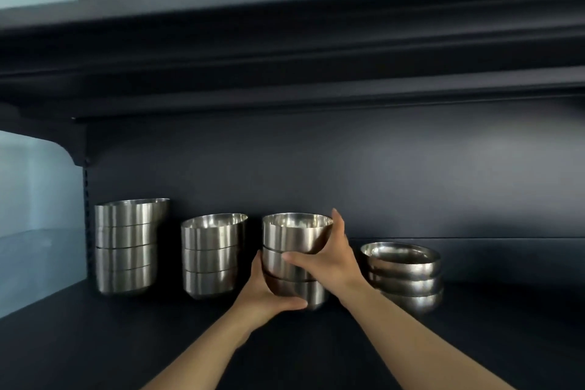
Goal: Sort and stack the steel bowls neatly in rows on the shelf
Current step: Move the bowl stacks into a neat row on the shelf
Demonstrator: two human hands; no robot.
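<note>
A stack of three steel bowls [292, 236] stands at the middle of the dark shelf [95, 342]. My left hand [269, 293] cups its bottom bowl from the left and underneath, thumb curled along the base. My right hand [330, 258] grips the stack's right side, thumb across the middle bowl and fingers reaching up behind the top bowl's rim. To the left stand a taller stack of straight-sided bowls [126, 245] and a stack of three more [212, 255]. On the right sits a stack of three wider, rounder bowls [403, 274].
The shelf's dark back panel [348, 174] runs behind all the stacks. Another shelf [285, 66] overhangs above. A pale blue wall [34, 199] shows past the left end. Bare shelf surface lies in front of the stacks and to the far right.
</note>
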